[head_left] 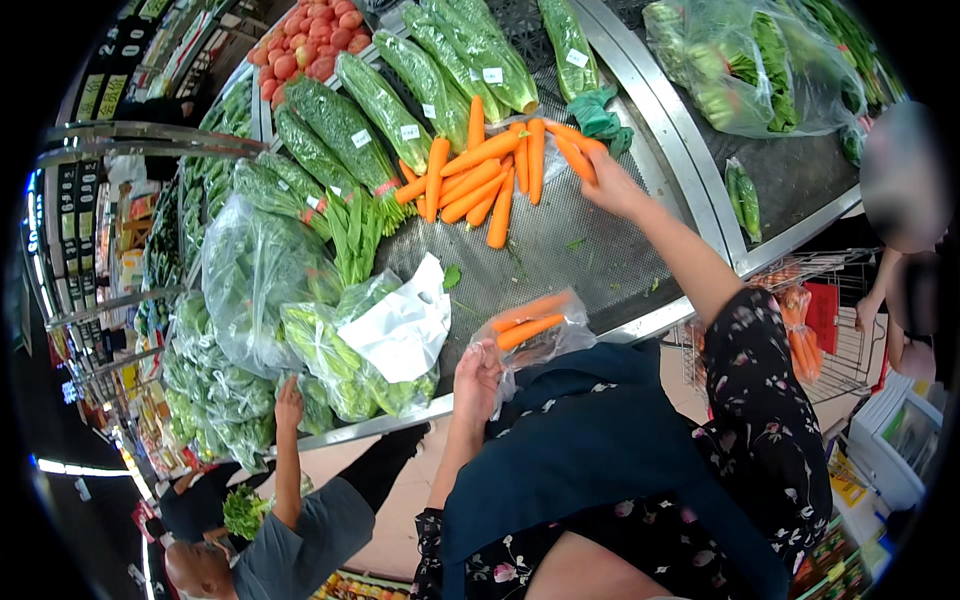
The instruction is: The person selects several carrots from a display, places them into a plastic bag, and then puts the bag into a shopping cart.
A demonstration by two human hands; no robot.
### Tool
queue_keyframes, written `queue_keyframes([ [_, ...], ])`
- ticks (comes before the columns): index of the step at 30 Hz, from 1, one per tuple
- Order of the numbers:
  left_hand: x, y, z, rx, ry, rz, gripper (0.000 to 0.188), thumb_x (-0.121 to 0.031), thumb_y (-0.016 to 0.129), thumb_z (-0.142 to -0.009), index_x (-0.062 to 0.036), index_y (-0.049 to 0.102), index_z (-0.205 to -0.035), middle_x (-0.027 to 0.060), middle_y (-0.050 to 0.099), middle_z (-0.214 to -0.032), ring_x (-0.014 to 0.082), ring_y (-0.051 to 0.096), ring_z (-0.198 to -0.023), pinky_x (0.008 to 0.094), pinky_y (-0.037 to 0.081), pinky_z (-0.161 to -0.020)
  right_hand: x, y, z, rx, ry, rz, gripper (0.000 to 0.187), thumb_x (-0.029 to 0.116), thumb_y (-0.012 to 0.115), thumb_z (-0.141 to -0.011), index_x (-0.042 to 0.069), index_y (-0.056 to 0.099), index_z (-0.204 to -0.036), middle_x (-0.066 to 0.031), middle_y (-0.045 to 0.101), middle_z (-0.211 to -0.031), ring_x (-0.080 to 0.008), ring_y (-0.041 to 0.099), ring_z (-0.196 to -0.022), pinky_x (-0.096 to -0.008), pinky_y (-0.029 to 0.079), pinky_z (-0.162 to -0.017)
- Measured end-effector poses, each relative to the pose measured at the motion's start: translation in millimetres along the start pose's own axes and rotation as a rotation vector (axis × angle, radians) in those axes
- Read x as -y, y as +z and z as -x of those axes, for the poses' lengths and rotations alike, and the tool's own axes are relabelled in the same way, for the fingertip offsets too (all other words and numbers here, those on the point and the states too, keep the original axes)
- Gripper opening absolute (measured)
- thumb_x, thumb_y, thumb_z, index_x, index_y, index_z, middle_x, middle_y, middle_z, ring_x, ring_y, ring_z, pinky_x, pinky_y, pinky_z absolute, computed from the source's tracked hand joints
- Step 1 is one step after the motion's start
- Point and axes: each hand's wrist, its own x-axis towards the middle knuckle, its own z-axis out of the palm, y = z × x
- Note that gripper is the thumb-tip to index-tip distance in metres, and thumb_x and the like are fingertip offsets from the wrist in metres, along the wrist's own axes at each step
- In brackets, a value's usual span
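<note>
My left hand [474, 380] is closed on the edge of a clear plastic bag [572, 336] near the front of the display counter. Two carrots [530, 332] lie inside that bag. Farther off to the right, my right hand [614, 188] grips carrots [574, 160], seemingly two, at the right end of a loose carrot pile [474, 190]. A crumpled green plastic bag [602, 120] sits just beyond the right hand. Part of the right hand's fingers is hidden behind the carrots it holds.
Wrapped leafy greens [440, 60] line the back, with tomatoes [305, 45] at far left. Bagged greens [265, 285] and a white plastic sheet [405, 325] lie left. A metal divider [680, 160] runs at right. Another person [300, 540] reaches in from the left; a shopping cart [830, 300] stands right.
</note>
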Motion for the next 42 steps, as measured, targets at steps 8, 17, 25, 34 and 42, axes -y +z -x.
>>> queue_keyframes([
  [8, -7, 5, -8, -0.044, 0.067, -0.001, 0.031, -0.026, 0.049, -0.092, 0.0003, 0.054, -0.108, -0.0037, 0.039, -0.065, 0.0077, 0.040, -0.062, 0.0285, 0.042, -0.068, -45, 46, -88, -0.139, 0.033, 0.740, 0.042, 0.012, 0.065, -0.069, 0.003, 0.046, -0.106, -0.0159, 0.053, -0.107, -0.0328, 0.049, -0.104, -0.0426, 0.039, -0.091],
  [17, -18, 22, -9, 0.050, -0.024, 0.123, 0.036, -0.027, 0.048, -0.093, 0.0009, 0.051, -0.116, -0.0029, 0.040, -0.070, 0.0068, 0.040, -0.061, 0.0277, 0.042, -0.069, -41, 20, 1, 0.148, 0.467, 0.206, 0.043, 0.008, 0.066, -0.070, 0.000, 0.052, -0.110, -0.0177, 0.060, -0.106, -0.0310, 0.059, -0.096, -0.0419, 0.047, -0.082],
  [25, -14, -2, -22, 0.194, -0.124, 0.211, 0.044, -0.026, 0.044, -0.095, -0.0008, 0.037, -0.131, -0.0025, 0.039, -0.069, 0.0070, 0.040, -0.060, 0.0265, 0.043, -0.069, 135, 50, 141, 0.100, 0.099, -0.965, 0.037, 0.003, 0.064, -0.075, 0.003, 0.053, -0.109, -0.0105, 0.062, -0.102, -0.0241, 0.062, -0.092, -0.0341, 0.049, -0.081],
  [34, -9, -34, -15, 0.165, -0.043, 0.081, 0.038, -0.016, 0.044, -0.094, 0.0019, 0.041, -0.128, -0.0045, 0.034, -0.068, 0.0058, 0.034, -0.059, 0.0224, 0.037, -0.059, 119, 172, 186, 0.172, -0.593, 0.201, 0.036, 0.016, 0.068, -0.066, 0.011, 0.058, -0.100, -0.0121, 0.061, -0.098, -0.0301, 0.058, -0.093, -0.0437, 0.043, -0.082],
  [42, -21, -58, -20, 0.271, -0.103, 0.267, 0.046, -0.012, 0.053, -0.090, -0.0010, 0.037, -0.132, -0.0048, 0.029, -0.064, 0.0059, 0.030, -0.053, 0.0195, 0.035, -0.055, 117, 161, 211, 0.332, -0.146, 0.340, 0.040, 0.020, 0.061, -0.072, 0.004, 0.052, -0.108, -0.0167, 0.052, -0.112, -0.0312, 0.052, -0.106, -0.0448, 0.043, -0.089],
])
